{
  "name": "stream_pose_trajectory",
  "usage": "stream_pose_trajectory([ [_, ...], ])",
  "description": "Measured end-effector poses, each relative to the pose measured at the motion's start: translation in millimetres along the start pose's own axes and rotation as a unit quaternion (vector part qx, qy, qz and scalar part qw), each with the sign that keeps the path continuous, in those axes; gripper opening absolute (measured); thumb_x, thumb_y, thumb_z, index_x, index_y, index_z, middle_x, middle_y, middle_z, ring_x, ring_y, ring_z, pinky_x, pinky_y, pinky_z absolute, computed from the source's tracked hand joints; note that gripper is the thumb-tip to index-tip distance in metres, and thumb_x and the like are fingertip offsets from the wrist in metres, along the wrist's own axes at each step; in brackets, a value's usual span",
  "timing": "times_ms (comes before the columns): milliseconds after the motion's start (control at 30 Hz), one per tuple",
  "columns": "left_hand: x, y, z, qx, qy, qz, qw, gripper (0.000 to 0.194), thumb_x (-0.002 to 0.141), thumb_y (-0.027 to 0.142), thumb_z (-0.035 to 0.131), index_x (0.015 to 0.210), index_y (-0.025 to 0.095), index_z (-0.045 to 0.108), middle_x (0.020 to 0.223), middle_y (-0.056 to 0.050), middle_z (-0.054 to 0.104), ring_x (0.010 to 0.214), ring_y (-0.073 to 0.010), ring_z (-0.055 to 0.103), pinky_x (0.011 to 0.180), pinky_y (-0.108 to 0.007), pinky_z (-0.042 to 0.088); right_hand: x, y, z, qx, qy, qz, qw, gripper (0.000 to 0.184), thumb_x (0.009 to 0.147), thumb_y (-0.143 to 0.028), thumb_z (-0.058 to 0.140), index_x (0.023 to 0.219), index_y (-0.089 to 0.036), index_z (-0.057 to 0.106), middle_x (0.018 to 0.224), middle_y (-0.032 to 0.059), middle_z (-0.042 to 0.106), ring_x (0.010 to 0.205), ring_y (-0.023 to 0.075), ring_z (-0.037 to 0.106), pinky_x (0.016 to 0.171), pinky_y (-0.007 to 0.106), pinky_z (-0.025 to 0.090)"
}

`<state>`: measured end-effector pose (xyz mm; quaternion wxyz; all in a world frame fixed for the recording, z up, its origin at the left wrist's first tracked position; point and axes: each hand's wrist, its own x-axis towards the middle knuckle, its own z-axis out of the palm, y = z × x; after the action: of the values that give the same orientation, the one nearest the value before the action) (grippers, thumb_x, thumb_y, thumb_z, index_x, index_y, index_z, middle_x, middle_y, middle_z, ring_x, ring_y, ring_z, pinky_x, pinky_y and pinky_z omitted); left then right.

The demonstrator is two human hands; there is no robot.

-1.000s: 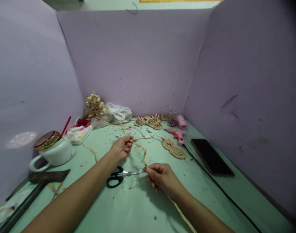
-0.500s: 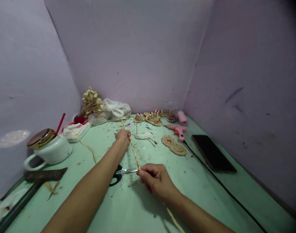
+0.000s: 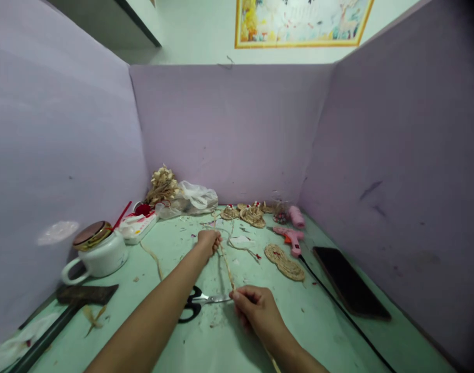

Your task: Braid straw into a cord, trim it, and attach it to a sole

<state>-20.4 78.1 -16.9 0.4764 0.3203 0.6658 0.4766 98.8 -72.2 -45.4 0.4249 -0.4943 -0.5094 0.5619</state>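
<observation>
A thin, straw-coloured braided cord (image 3: 226, 263) runs between my two hands, away from me over the green table. My left hand (image 3: 209, 242) is stretched far forward, its fingers closed around the cord. Nearer to me, my right hand (image 3: 256, 308) pinches the same cord between thumb and fingers, and its tail hangs down below the wrist. Black-handled scissors (image 3: 198, 300) lie on the table beneath, their blade tips beside my right fingertips. A flat coiled straw piece (image 3: 284, 262) shaped like a figure eight lies to the right of the hands.
On the right are a pink glue gun (image 3: 292, 239) with a black cable and a phone (image 3: 349, 282). To the left stand a white mug (image 3: 102, 256) and a hammer (image 3: 83, 295). Decorated straw pieces (image 3: 252, 215), a plastic bag (image 3: 198, 197) and pink thread (image 3: 296, 216) sit at the back.
The camera view has tilted up, showing the wall picture above the partition, so everything sits lower in view. Both hands keep hold of the cord.
</observation>
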Motion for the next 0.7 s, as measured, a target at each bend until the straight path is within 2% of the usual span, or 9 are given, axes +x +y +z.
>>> stream_pose_trajectory([
  [133, -22, -16, -44.4, 0.101, -0.022, 0.078, 0.992, 0.024, 0.074, 0.028, 0.058, 0.088, 0.008, 0.057, 0.070, -0.004, 0.058, 0.052, -0.0102, 0.052, 0.046, -0.022, 0.039, 4, 1, -3, 0.026, 0.000, 0.050, 0.998, 0.028, 0.063, -0.040, 0.057, 0.054, -0.013, 0.054, 0.042, -0.0036, 0.047, 0.032, 0.0056, 0.036, 0.031, 0.019, 0.027],
  [233, -35, -24, -84.0, 0.158, 0.010, 0.148, 0.976, 0.037, 0.071, 0.032, 0.056, 0.103, 0.015, 0.052, 0.089, -0.005, 0.060, 0.057, -0.0110, 0.054, 0.050, -0.022, 0.037, 5, -1, -5, 0.051, -0.003, 0.075, 0.996, 0.026, 0.061, -0.038, 0.059, 0.061, -0.012, 0.058, 0.045, -0.0037, 0.049, 0.033, 0.0053, 0.038, 0.031, 0.018, 0.028],
  [300, -47, -24, -102.6, 0.295, 0.064, 0.248, 0.920, 0.040, 0.072, 0.033, 0.050, 0.107, 0.013, 0.051, 0.098, -0.009, 0.059, 0.065, -0.0141, 0.056, 0.058, -0.025, 0.040, 3, -2, -6, 0.059, -0.005, 0.076, 0.995, 0.025, 0.061, -0.037, 0.060, 0.065, -0.012, 0.059, 0.045, -0.0040, 0.049, 0.033, 0.0045, 0.038, 0.032, 0.017, 0.028],
  [333, -54, -23, -108.3, 0.361, 0.050, 0.284, 0.887, 0.035, 0.072, 0.032, 0.049, 0.102, 0.014, 0.054, 0.095, -0.008, 0.060, 0.070, -0.0157, 0.056, 0.063, -0.027, 0.040, 2, -3, -7, 0.061, -0.005, 0.073, 0.995, 0.026, 0.061, -0.036, 0.060, 0.066, -0.011, 0.060, 0.045, -0.0041, 0.049, 0.033, 0.0042, 0.037, 0.032, 0.017, 0.028],
  [400, -73, -20, -112.7, 0.472, -0.066, 0.303, 0.826, 0.019, 0.073, 0.028, 0.044, 0.077, 0.017, 0.060, 0.074, -0.004, 0.062, 0.068, -0.0168, 0.056, 0.062, -0.027, 0.039, -1, -5, -7, 0.060, 0.000, 0.069, 0.996, 0.029, 0.061, -0.036, 0.061, 0.072, -0.010, 0.062, 0.045, -0.0043, 0.049, 0.034, 0.0041, 0.037, 0.032, 0.017, 0.028],
  [467, -93, -18, -111.1, 0.577, -0.167, 0.301, 0.741, 0.013, 0.069, 0.020, 0.045, 0.068, 0.019, 0.058, 0.069, -0.003, 0.062, 0.066, -0.0187, 0.056, 0.057, -0.027, 0.037, -3, -7, -8, 0.059, 0.010, 0.071, 0.996, 0.034, 0.060, -0.037, 0.063, 0.080, -0.010, 0.063, 0.045, -0.0041, 0.049, 0.034, 0.0044, 0.037, 0.032, 0.017, 0.028],
  [567, -116, -18, -106.2, 0.683, -0.170, 0.342, 0.623, 0.021, 0.059, 0.011, 0.047, 0.077, 0.018, 0.055, 0.078, -0.008, 0.061, 0.071, -0.0248, 0.056, 0.056, -0.031, 0.037, -5, -10, -10, 0.065, 0.020, 0.082, 0.994, 0.039, 0.058, -0.039, 0.065, 0.084, -0.009, 0.064, 0.046, -0.0036, 0.051, 0.035, 0.0046, 0.038, 0.033, 0.017, 0.028],
  [633, -125, -20, -104.5, 0.707, -0.181, 0.353, 0.586, 0.031, 0.055, 0.008, 0.047, 0.084, 0.018, 0.053, 0.079, -0.009, 0.060, 0.070, -0.0261, 0.056, 0.058, -0.033, 0.038, -5, -11, -11, 0.071, 0.021, 0.089, 0.993, 0.039, 0.058, -0.039, 0.066, 0.084, -0.010, 0.064, 0.046, -0.0033, 0.051, 0.035, 0.0044, 0.038, 0.033, 0.017, 0.028],
  [700, -128, -23, -103.8, 0.721, -0.189, 0.342, 0.572, 0.037, 0.053, 0.006, 0.047, 0.088, 0.018, 0.052, 0.077, -0.008, 0.060, 0.067, -0.0261, 0.056, 0.059, -0.035, 0.039, -5, -12, -13, 0.070, 0.020, 0.095, 0.993, 0.038, 0.058, -0.038, 0.067, 0.083, -0.010, 0.065, 0.046, -0.0032, 0.052, 0.035, 0.0044, 0.039, 0.034, 0.017, 0.028],
])
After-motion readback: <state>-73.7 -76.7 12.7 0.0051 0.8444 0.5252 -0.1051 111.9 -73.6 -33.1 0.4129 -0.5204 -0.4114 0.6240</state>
